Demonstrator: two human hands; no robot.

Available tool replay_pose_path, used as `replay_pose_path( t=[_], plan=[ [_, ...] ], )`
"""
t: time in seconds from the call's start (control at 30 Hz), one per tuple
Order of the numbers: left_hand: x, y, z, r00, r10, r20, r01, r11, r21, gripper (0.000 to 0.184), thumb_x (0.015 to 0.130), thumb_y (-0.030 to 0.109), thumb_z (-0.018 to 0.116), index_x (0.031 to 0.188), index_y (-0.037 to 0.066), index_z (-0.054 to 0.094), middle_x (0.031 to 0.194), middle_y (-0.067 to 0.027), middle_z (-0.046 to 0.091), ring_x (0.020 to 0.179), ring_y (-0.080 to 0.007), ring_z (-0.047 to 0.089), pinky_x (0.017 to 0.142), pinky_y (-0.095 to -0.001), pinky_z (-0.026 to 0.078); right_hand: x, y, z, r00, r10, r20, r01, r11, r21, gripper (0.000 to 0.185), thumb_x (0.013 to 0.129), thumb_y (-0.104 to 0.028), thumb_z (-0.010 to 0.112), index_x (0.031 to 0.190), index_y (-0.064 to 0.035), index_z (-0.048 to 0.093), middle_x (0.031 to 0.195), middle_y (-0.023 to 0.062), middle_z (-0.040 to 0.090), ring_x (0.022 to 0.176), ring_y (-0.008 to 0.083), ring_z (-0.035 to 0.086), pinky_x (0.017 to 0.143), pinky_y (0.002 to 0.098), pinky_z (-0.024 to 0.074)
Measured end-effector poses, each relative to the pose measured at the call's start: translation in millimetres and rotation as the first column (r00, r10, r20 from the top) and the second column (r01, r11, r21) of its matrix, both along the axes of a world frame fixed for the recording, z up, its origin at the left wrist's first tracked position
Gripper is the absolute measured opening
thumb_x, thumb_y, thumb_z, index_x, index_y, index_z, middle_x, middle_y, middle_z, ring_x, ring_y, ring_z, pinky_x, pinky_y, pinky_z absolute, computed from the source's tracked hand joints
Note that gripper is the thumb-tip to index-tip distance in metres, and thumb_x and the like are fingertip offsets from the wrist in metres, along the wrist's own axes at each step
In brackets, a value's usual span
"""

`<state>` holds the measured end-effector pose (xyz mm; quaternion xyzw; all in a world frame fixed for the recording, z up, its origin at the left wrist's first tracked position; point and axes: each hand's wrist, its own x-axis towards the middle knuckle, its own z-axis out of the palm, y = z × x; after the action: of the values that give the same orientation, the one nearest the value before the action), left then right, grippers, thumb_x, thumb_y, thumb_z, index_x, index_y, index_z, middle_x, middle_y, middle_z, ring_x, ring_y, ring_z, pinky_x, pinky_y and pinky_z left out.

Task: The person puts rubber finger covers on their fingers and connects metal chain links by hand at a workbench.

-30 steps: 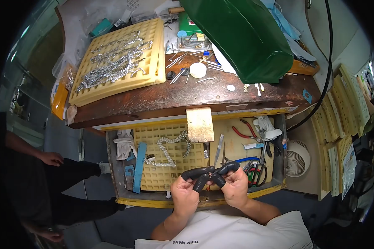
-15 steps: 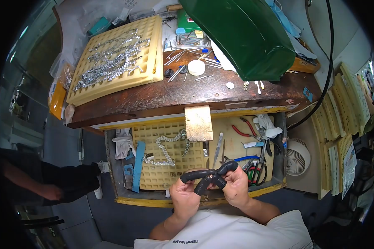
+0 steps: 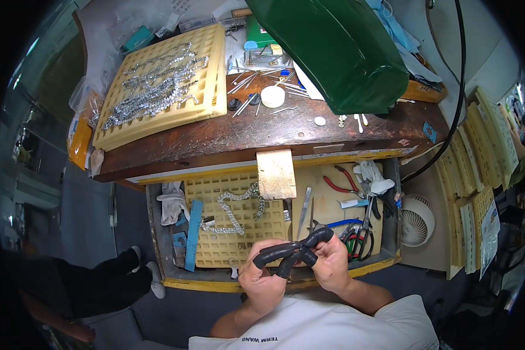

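You held both hands over the front of the open drawer (image 3: 201, 284), with black covers (image 3: 274, 252) on your thumbs and forefingers. Your left hand (image 3: 263, 287) had its thumb and forefinger pinched together at the tips. Your right hand (image 3: 332, 267) was pinched the same way, and the two sets of fingertips met. Whatever lay between them was hidden or too small to tell.

The silver chain (image 3: 233, 217) lay bent on a yellow grid tray (image 3: 216, 251) inside the drawer, beyond your left hand. The blue-handled pliers (image 3: 343, 223) were just beyond your right hand, near the tweezers (image 3: 304, 211) and red-handled pliers (image 3: 339, 185). A wooden block (image 3: 276, 175) jutted from the bench (image 3: 227, 140) above the drawer.

On the bench, more silver chains (image 3: 151, 90) covered another tray (image 3: 211, 96) at the left, and a green cover (image 3: 338, 58) slanted over the right side. Someone in dark trousers (image 3: 108, 289) was to your left.
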<state>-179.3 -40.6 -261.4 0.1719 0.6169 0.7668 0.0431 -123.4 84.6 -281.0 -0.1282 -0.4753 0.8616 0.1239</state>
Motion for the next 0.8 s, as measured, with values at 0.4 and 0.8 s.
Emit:
replay_pose_path(
  t=[0.4, 0.8],
  plan=[
    [2, 5, 7, 0.973, 0.086, -0.212, -0.122, 0.979, -0.165, 0.026, 0.071, -0.013, 0.073, 0.094, -0.002, 0.069, 0.094, -0.0147, 0.066, 0.085, -0.0215, 0.065, 0.072, -0.0284, 0.053, 2, 3, 2, 1.0, 0.009, -0.007, -0.009, 1.0, 0.019, 0.02, 0.09, 0.005, 0.06, 0.105, 0.0014, 0.047, 0.094, 0.0126, 0.065, 0.081, 0.0157, 0.067, 0.074, 0.0284, 0.0575],
    [5, 6, -14, 0.959, 0.166, -0.228, -0.22, 0.946, -0.237, 0.02, 0.082, -0.011, 0.064, 0.1, -0.003, 0.064, 0.103, -0.0133, 0.066, 0.091, -0.0195, 0.061, 0.083, -0.0311, 0.049, 11, -10, -12, 0.993, 0.018, -0.116, -0.034, 0.991, -0.133, 0.028, 0.081, 0.013, 0.046, 0.107, 0.0011, 0.047, 0.096, 0.0084, 0.06, 0.088, 0.0143, 0.062, 0.077, 0.0286, 0.051]
  ],
)
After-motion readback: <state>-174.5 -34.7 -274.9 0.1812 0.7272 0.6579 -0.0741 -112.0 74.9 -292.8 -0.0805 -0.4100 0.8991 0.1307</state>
